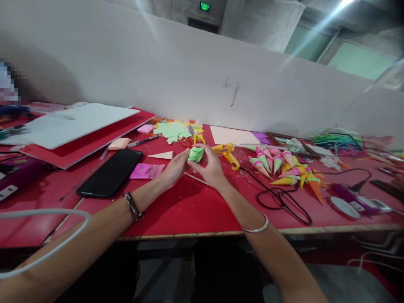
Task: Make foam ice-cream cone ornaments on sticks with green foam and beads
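Note:
Between both hands is a lump of light green soft clay (196,155) with folded, twisted ridges. My left hand (178,165) grips it from the left side, fingers closed against it. On the other side my right hand (211,164) curls round it, thumb below and fingers above. A thin stick (198,179) lies on the red table just under my hands. Right behind my right hand rests a yellow glue gun (227,153). A pale paper cone or triangle (161,155) lies left of the clay, near a packet of bright pink clay (146,171).
A black phone (110,173) lies at left, before white boards (85,124). Small paper cones (277,164) with pink and green rims are heaped at right, beside a looped black cable (280,198). Green paper pieces (172,131) lie behind. A purple power strip (355,200) sits far right.

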{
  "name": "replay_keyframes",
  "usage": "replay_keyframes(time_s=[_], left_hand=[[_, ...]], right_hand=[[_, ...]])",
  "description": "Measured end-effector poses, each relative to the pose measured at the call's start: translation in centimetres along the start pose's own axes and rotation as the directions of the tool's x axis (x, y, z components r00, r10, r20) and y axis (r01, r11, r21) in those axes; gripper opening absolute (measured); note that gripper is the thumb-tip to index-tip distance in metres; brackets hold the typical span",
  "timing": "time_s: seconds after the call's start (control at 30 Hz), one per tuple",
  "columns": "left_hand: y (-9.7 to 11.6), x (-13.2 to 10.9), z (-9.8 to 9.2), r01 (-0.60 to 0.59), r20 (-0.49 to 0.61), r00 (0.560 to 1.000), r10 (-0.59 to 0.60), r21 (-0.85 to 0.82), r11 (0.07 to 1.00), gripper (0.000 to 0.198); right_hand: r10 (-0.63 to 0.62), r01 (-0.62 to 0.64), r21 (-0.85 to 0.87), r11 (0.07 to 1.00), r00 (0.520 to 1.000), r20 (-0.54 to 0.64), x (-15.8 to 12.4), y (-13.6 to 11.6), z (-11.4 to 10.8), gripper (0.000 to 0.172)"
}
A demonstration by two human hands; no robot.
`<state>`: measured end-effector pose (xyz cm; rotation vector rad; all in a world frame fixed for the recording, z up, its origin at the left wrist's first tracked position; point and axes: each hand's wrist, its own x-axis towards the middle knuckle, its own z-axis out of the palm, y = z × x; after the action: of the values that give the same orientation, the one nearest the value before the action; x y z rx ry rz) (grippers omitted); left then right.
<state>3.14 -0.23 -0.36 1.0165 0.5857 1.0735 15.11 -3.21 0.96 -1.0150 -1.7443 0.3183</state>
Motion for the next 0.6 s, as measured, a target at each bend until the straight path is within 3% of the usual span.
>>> replay_keyframes(time_s=[0.23, 0.37, 0.6], left_hand=[[0.1, 0.1, -0.1, 0.136, 0.122, 0.985, -0.124, -0.097, 0.986, 0.019], [0.4, 0.2, -0.5, 0.236, 0.194, 0.957, -0.215, -0.094, 0.967, 0.018], [1.0, 0.4, -0.8, 0.265, 0.137, 0.957, -0.255, -0.061, 0.962, 0.018]], right_hand=[[0.016, -0.016, 0.004, 1.000, 0.999, 0.050, 0.1, 0.5, -0.4, 0.032], [-0.035, 0.038, -0.026, 0.999, 0.996, 0.083, 0.2, 0.3, -0.9, 0.030], [-0.054, 0.058, -0.041, 0.997, 0.992, 0.114, 0.2, -0.2, -1.0, 0.029]])
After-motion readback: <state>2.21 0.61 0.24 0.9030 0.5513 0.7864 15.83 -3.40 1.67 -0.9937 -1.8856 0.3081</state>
